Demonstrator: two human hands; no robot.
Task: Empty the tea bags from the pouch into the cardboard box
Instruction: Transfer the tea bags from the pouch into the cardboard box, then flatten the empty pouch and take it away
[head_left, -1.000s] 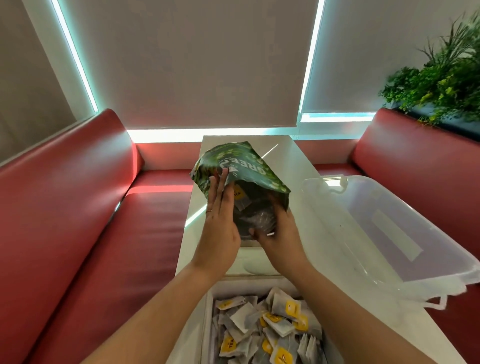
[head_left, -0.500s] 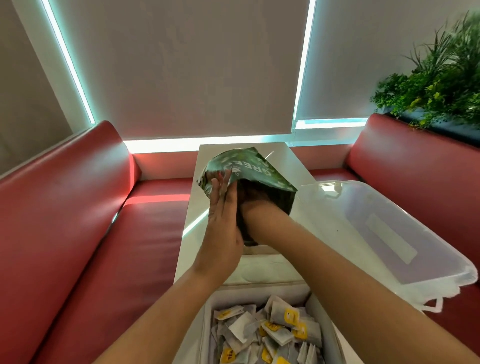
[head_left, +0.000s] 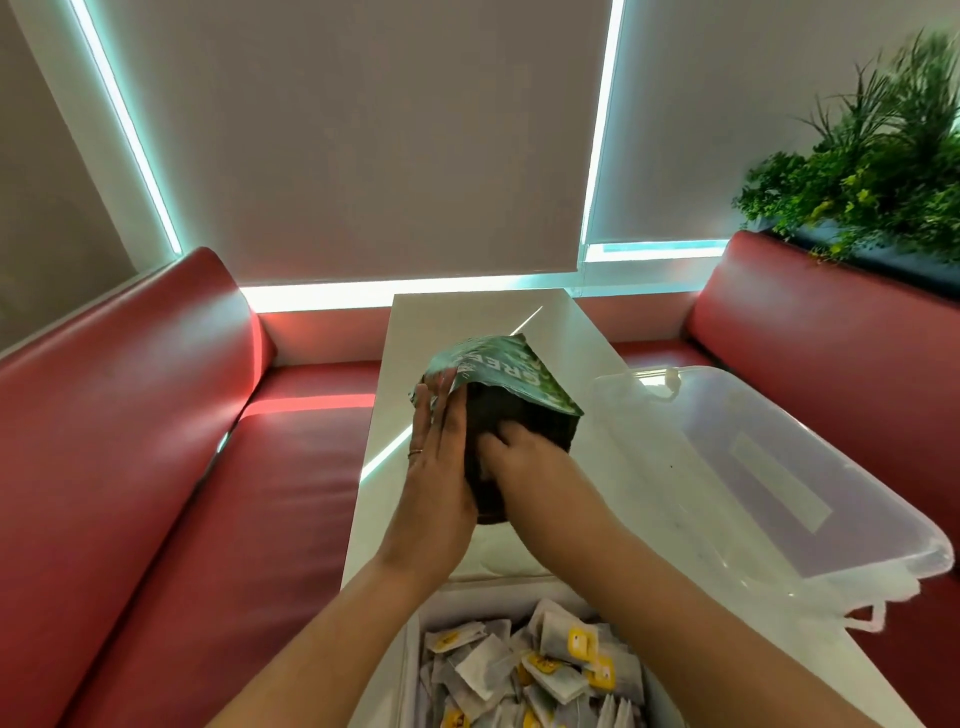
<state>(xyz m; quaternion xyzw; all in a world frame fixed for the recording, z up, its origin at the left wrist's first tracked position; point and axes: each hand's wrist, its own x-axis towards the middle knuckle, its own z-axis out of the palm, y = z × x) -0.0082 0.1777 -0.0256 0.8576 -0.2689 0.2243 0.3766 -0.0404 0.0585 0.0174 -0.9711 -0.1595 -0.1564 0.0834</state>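
Note:
A green pouch (head_left: 498, 366) with white lettering is held above the white table, its mouth facing me and its dark inside showing. My left hand (head_left: 441, 478) grips the pouch's left side, fingers flat along its edge. My right hand (head_left: 511, 452) reaches into the pouch's mouth; its fingertips are hidden inside, so what they hold cannot be seen. Below, at the bottom edge of the view, the white cardboard box (head_left: 415, 649) holds several tea bags (head_left: 545, 670) with yellow tags.
A clear plastic lid (head_left: 779, 467) lies on the right side of the white table (head_left: 467, 317), overhanging its edge. Red bench seats (head_left: 156, 441) run along both sides. A green plant (head_left: 872, 166) stands behind the right bench.
My right hand went from the pouch's outer right side into its mouth and has now drawn back a little. The pouch sank lower and tipped its opening toward me.

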